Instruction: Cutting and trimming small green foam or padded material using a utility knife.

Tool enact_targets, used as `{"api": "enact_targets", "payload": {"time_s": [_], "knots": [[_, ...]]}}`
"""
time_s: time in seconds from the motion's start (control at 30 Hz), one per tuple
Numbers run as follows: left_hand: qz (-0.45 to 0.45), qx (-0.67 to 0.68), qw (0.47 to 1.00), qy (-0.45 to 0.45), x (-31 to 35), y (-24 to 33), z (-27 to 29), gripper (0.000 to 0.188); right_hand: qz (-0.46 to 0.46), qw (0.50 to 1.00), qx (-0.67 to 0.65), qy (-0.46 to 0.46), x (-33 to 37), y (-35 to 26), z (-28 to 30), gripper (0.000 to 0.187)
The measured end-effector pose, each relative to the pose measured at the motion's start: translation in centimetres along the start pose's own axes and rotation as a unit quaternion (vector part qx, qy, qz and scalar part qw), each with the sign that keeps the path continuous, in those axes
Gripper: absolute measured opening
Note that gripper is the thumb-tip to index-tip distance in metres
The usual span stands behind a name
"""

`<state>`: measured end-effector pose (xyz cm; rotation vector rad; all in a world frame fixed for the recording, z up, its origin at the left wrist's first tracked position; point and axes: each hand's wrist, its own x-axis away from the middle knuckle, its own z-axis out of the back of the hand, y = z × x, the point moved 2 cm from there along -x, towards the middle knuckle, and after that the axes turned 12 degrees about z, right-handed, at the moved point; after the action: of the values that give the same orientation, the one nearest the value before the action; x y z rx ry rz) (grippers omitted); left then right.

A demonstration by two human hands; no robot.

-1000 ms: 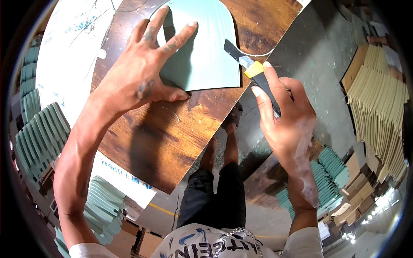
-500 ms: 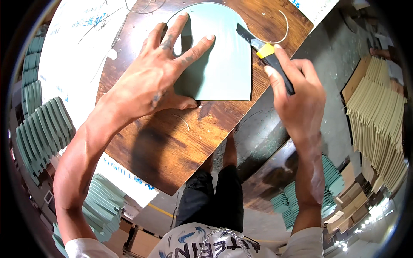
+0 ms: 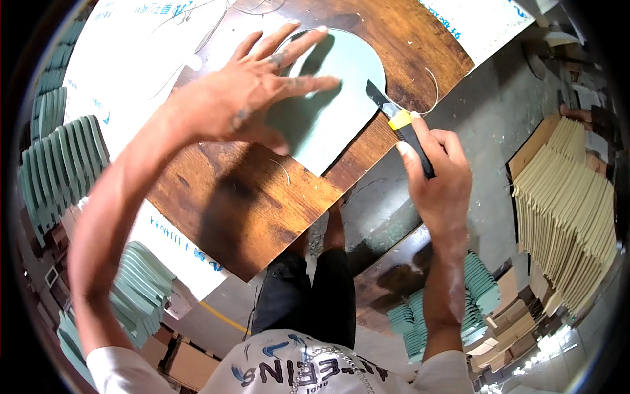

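Observation:
A pale green flat panel (image 3: 351,65) with one rounded end lies on a brown wood-grain board (image 3: 275,217). My left hand (image 3: 256,98) is spread over the panel's left side, fingers apart, and its shadow falls across the green surface; whether the palm presses down cannot be seen. In my right hand (image 3: 440,167) is a utility knife (image 3: 412,134) with a black and yellow handle. Its dark blade is extended, the tip over the panel's right edge. A thin pale curled strip (image 3: 433,85) lies beside the knife on the board.
Stacks of green panels (image 3: 62,157) stand at the left, with more green stacks (image 3: 482,282) at lower right. A tall pile of cream sheets (image 3: 564,210) is at far right, near another person's hand (image 3: 577,115). White printed sheeting (image 3: 125,65) lies under the board.
The green panel has turned on the board, its straight end now angled toward lower right. My left hand has shifted with it, fingers lifting and blurred. The knife stays by the right edge.

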<state>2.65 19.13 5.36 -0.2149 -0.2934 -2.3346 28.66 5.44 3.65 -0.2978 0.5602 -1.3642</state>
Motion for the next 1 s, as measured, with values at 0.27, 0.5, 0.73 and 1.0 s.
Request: {"api": "enact_targets", "payload": {"time_s": [0.27,0.5,0.73,1.0], "knots": [[0.313,0.138,0.932,0.115,2.5,7.0,-4.5,0.137,0.004,0.999,0.01,0.037,1.2,-1.1,-1.2,0.043],[0.363,0.143,0.917,0.089,1.1,8.7,-4.5,0.143,-0.025,0.999,0.024,0.005,2.1,-1.9,-0.6,0.045],[0.36,0.112,0.917,0.131,0.5,9.0,-4.2,0.132,-0.009,0.998,0.065,0.006,1.7,-0.5,-0.3,0.045],[0.33,0.101,0.925,0.16,1.1,8.4,-4.7,0.134,0.063,0.993,0.1,0.015,0.9,0.7,-0.5,0.043]]}}
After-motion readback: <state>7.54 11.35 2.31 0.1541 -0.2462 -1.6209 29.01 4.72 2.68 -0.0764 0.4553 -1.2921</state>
